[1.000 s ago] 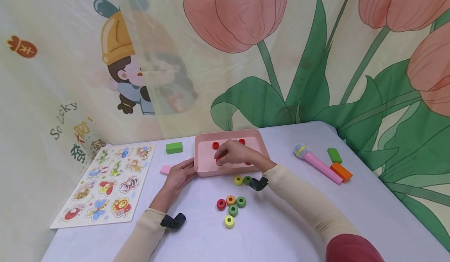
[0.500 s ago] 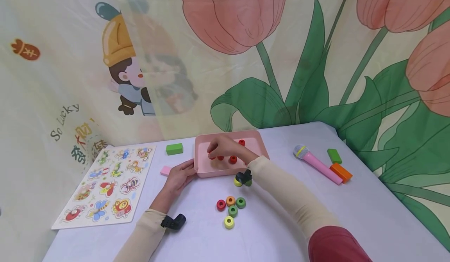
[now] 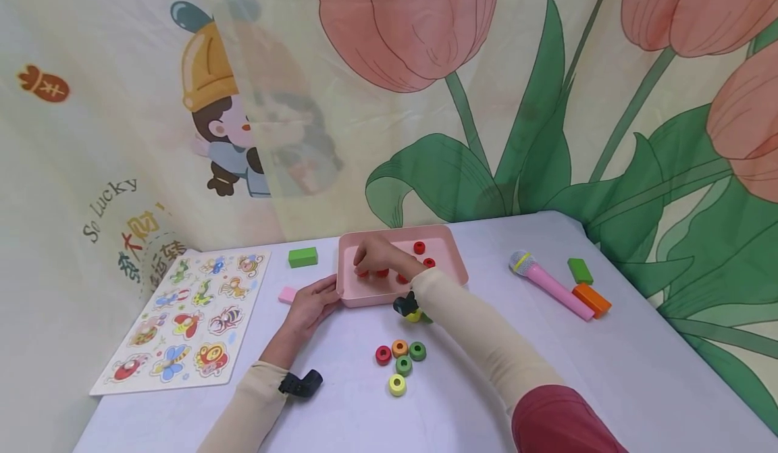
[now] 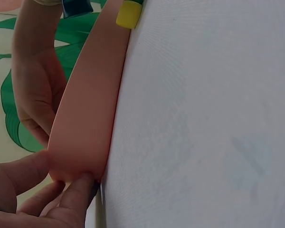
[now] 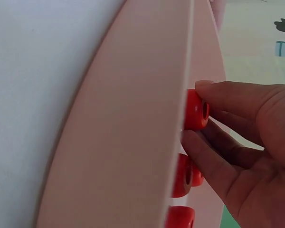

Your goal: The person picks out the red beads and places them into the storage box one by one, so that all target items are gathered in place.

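Note:
My right hand (image 3: 373, 254) is over the left part of a shallow pink tray (image 3: 437, 279). Its thumb and fingers pinch a red bead (image 5: 196, 110) with a hole through it, seen close in the right wrist view. Other red beads (image 3: 419, 247) lie apart in the tray; the hand and the tray's wall hide some. At the tray's near left corner, my left hand (image 3: 313, 304) holds the edge. In the left wrist view, its fingertips (image 4: 78, 187) touch the corner of the tray's wall.
Loose beads lie in front of the tray: red (image 3: 383, 355), orange (image 3: 400, 348), green (image 3: 417, 351) and yellow (image 3: 397, 385). An insect picture board (image 3: 182, 325) is on the left, near a green block (image 3: 302, 257). A pink toy microphone (image 3: 550, 284) and an orange block (image 3: 591, 300) are right.
My right hand has moved left across the tray, uncovering red beads in its middle and right part. My left hand stays at the corner.

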Demonstrator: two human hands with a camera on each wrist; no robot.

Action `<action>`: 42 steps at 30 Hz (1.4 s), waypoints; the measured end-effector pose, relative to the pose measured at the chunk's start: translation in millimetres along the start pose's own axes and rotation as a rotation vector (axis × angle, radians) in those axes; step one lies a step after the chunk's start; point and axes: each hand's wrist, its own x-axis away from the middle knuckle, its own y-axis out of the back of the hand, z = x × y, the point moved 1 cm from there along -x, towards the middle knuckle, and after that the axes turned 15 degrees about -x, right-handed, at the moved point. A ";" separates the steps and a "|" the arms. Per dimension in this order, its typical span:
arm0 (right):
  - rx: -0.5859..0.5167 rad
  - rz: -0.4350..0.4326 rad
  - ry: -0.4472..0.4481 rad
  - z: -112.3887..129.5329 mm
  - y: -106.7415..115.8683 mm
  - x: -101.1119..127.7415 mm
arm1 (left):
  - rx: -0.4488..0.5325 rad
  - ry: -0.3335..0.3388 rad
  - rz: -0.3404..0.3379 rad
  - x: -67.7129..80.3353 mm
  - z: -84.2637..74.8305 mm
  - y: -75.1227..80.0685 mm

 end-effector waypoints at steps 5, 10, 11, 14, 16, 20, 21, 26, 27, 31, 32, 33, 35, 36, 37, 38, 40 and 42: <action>0.015 0.015 -0.004 1.8 -3.5 1.4 | 0.001 -0.002 0.006 1.3 -0.8 0.2; 0.043 0.009 -0.055 2.5 -7.6 -0.5 | -0.010 0.010 0.001 2.7 -1.3 -0.3; 0.049 0.009 -0.057 2.5 -8.3 -1.1 | -0.008 0.007 0.003 2.9 -1.4 -0.4; 0.080 0.009 -0.035 1.8 -9.6 -2.9 | 0.004 -0.006 0.012 2.9 -1.0 -0.4; 0.100 0.011 -0.011 1.6 -9.8 -3.5 | 0.012 -0.013 0.015 2.5 -0.6 -0.1; 0.088 0.025 -0.023 2.2 -9.0 -1.6 | 0.011 -0.007 0.016 2.0 0.0 0.5; 0.080 0.029 -0.033 2.9 -8.4 -0.3 | 0.010 -0.004 0.017 2.0 0.2 0.6; 0.054 0.023 -0.015 8.3 -0.1 11.2 | 0.012 0.004 0.020 2.5 0.7 0.0; 0.049 0.016 0.004 8.7 2.0 13.9 | 0.008 0.005 0.019 2.5 0.5 -0.2; 0.012 -0.009 0.119 5.3 10.5 27.0 | -0.003 0.004 0.016 2.1 -0.9 -0.8; -0.002 -0.011 0.146 3.7 12.2 31.4 | -0.006 0.005 0.012 2.0 -1.4 -0.9; -0.021 -0.011 0.169 2.1 13.7 36.4 | -0.004 0.003 0.011 1.7 -1.9 -0.9; -0.058 0.001 0.205 -1.3 15.9 48.5 | -0.010 0.004 0.008 1.4 -2.9 -1.0; -0.081 0.012 0.216 -2.9 16.5 55.4 | -0.012 0.006 0.005 1.1 -3.1 -1.0; -0.100 0.029 0.225 -4.7 16.9 62.6 | -0.017 0.015 -0.004 1.2 -3.6 -1.1; -0.114 0.043 0.234 -6.8 17.0 69.7 | -0.022 0.021 -0.010 1.3 -3.9 -1.3; -0.148 0.085 0.244 -10.9 16.2 84.0 | -0.029 0.033 -0.014 1.2 -3.6 -1.5; -0.183 0.127 0.244 -15.2 14.0 96.8 | -0.030 0.044 -0.021 0.9 -2.9 -1.7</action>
